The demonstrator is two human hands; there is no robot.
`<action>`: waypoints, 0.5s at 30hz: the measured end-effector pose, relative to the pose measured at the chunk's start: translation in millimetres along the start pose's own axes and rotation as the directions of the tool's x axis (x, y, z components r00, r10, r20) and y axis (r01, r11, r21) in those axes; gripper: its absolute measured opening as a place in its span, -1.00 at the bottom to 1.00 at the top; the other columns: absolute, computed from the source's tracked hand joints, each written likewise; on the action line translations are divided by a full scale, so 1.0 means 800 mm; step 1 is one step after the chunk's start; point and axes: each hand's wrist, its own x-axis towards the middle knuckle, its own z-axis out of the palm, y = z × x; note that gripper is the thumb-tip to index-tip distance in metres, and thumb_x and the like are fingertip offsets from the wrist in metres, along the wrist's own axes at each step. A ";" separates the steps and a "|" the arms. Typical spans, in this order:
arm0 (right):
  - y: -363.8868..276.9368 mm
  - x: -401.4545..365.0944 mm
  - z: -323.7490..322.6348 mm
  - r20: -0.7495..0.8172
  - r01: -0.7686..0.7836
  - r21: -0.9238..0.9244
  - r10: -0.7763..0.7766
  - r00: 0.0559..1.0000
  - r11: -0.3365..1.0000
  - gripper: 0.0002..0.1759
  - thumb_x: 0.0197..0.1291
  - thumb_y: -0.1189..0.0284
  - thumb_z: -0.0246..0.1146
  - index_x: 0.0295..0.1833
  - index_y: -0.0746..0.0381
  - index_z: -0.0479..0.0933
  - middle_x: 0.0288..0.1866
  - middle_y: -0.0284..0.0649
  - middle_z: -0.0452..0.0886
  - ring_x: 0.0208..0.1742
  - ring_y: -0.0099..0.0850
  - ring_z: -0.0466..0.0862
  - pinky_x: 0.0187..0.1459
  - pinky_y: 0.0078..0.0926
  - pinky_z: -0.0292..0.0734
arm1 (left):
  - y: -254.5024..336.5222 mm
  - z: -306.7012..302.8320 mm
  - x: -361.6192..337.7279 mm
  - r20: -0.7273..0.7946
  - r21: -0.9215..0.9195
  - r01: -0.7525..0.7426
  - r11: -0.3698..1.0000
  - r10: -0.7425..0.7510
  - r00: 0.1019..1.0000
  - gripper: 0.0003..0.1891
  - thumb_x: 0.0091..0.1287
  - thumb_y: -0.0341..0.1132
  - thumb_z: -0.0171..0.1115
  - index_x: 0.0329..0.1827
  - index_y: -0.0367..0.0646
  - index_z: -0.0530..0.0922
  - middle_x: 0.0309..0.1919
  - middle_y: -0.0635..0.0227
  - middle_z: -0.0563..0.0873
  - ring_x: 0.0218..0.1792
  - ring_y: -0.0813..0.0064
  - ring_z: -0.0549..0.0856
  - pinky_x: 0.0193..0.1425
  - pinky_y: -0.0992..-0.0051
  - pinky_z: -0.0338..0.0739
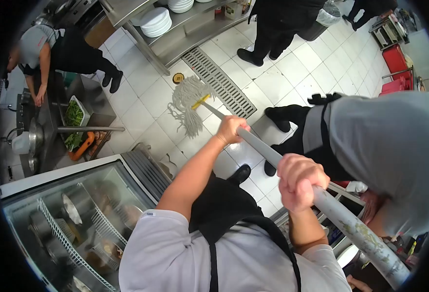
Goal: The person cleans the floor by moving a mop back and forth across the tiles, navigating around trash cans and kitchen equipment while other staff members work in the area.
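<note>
A string mop with grey strands [190,104] and a yellow clamp lies spread on the white tiled floor, its head beside a metal drain grate [219,80]. Its long grey handle [265,150] slants up toward me, worn and scratched at the near end. Lower down the handle, my left hand [231,129] is closed around it with the arm stretched forward. My right hand [301,181] grips the same handle higher up, closer to my body. Just beyond the mop strands is a round brass-coloured floor cap [178,78].
A person in a grey shirt [384,151] bends close on my right. Another person [39,53] works at the left counter, and dark-clothed legs [268,34] stand ahead. A glass-topped fridge [78,224] is at my left; a steel shelf [195,29] holds plates [155,22].
</note>
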 end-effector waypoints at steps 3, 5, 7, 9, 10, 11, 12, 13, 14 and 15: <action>0.065 -0.018 0.020 -0.035 0.088 -0.002 -0.088 0.995 0.996 -0.64 0.28 0.45 0.17 -0.57 0.21 0.27 -0.73 -0.35 0.32 -0.74 -0.45 0.30 -0.62 -0.43 0.32 | -0.059 -0.035 0.012 0.052 0.045 0.000 0.999 -0.002 0.999 -0.77 0.07 -0.30 0.36 -0.65 -0.09 0.49 -0.62 0.19 0.62 -0.51 0.07 0.65 -0.33 0.20 0.56; 0.122 -0.049 0.026 -0.051 0.102 -0.014 -0.103 0.993 0.995 -0.69 0.22 0.54 0.16 -0.57 0.25 0.29 -0.69 -0.29 0.36 -0.68 -0.41 0.36 -0.52 -0.34 0.41 | -0.112 -0.060 0.016 0.100 0.139 0.006 0.990 -0.020 0.995 -0.79 0.05 -0.34 0.34 -0.64 -0.11 0.48 -0.57 0.18 0.63 -0.44 0.04 0.65 -0.22 0.18 0.57; 0.171 -0.081 0.032 -0.014 0.044 -0.077 -0.045 0.999 0.996 -0.74 0.17 0.64 0.16 -0.55 0.29 0.32 -0.65 -0.25 0.40 -0.61 -0.36 0.43 -0.36 -0.24 0.48 | -0.170 -0.075 0.008 0.094 0.282 0.057 0.958 -0.087 0.992 -0.82 0.04 -0.37 0.31 -0.62 -0.13 0.47 -0.52 0.15 0.64 -0.37 -0.01 0.63 -0.14 0.14 0.56; 0.182 -0.085 0.046 0.088 -0.016 -0.160 0.030 0.996 0.987 -0.79 0.14 0.67 0.18 -0.53 0.32 0.37 -0.63 -0.23 0.41 -0.56 -0.33 0.46 -0.20 -0.21 0.50 | -0.178 -0.094 0.007 0.073 0.313 0.116 0.943 -0.146 0.987 -0.80 0.03 -0.35 0.32 -0.60 -0.17 0.46 -0.48 0.08 0.62 -0.30 -0.02 0.61 -0.11 0.09 0.52; 0.185 -0.082 0.046 0.075 0.003 -0.137 0.008 0.997 0.991 -0.77 0.15 0.66 0.18 -0.54 0.31 0.36 -0.63 -0.23 0.41 -0.58 -0.34 0.45 -0.24 -0.23 0.50 | -0.182 -0.097 0.009 0.040 0.296 0.118 0.948 -0.135 0.990 -0.79 0.03 -0.34 0.33 -0.61 -0.17 0.45 -0.49 0.09 0.62 -0.31 -0.03 0.61 -0.13 0.08 0.51; 0.176 -0.065 0.054 0.060 0.012 -0.113 -0.005 0.998 0.994 -0.75 0.15 0.65 0.18 -0.55 0.30 0.35 -0.63 -0.24 0.41 -0.59 -0.34 0.44 -0.27 -0.24 0.49 | -0.170 -0.097 0.014 0.009 0.279 0.127 0.952 -0.134 0.991 -0.78 0.03 -0.33 0.33 -0.61 -0.17 0.44 -0.50 0.09 0.61 -0.33 -0.03 0.61 -0.15 0.07 0.51; 0.162 -0.052 0.064 0.039 0.018 -0.091 -0.014 0.999 0.996 -0.74 0.16 0.64 0.18 -0.56 0.29 0.34 -0.63 -0.24 0.41 -0.60 -0.34 0.43 -0.31 -0.25 0.49 | -0.154 -0.093 0.015 -0.016 0.260 0.137 0.956 -0.137 0.990 -0.76 0.03 -0.32 0.34 -0.62 -0.17 0.44 -0.51 0.09 0.61 -0.35 -0.03 0.60 -0.18 0.06 0.50; 0.144 -0.035 0.066 -0.005 -0.016 -0.059 0.015 1.000 0.998 -0.70 0.20 0.59 0.18 -0.58 0.26 0.32 -0.65 -0.26 0.40 -0.63 -0.36 0.41 -0.38 -0.28 0.45 | -0.136 -0.085 0.017 -0.094 0.212 0.161 0.964 -0.144 0.985 -0.74 0.02 -0.30 0.35 -0.63 -0.16 0.43 -0.54 0.09 0.61 -0.38 -0.03 0.60 -0.21 0.07 0.50; 0.121 -0.014 0.065 -0.044 -0.041 -0.029 0.039 0.998 0.999 -0.66 0.23 0.54 0.18 -0.59 0.23 0.29 -0.66 -0.28 0.40 -0.65 -0.37 0.39 -0.45 -0.31 0.42 | -0.111 -0.074 0.019 -0.174 0.161 0.175 0.971 -0.147 0.974 -0.72 0.02 -0.29 0.37 -0.65 -0.16 0.42 -0.56 0.09 0.60 -0.41 -0.03 0.59 -0.25 0.08 0.50; 0.095 0.007 0.063 -0.015 -0.097 -0.026 0.097 0.995 0.995 -0.65 0.27 0.45 0.16 -0.58 0.18 0.27 -0.68 -0.35 0.34 -0.65 -0.41 0.36 -0.47 -0.31 0.37 | -0.085 -0.064 0.019 -0.240 0.118 0.180 0.977 -0.148 0.959 -0.72 0.02 -0.29 0.37 -0.66 -0.15 0.42 -0.59 0.10 0.60 -0.45 -0.03 0.59 -0.29 0.09 0.50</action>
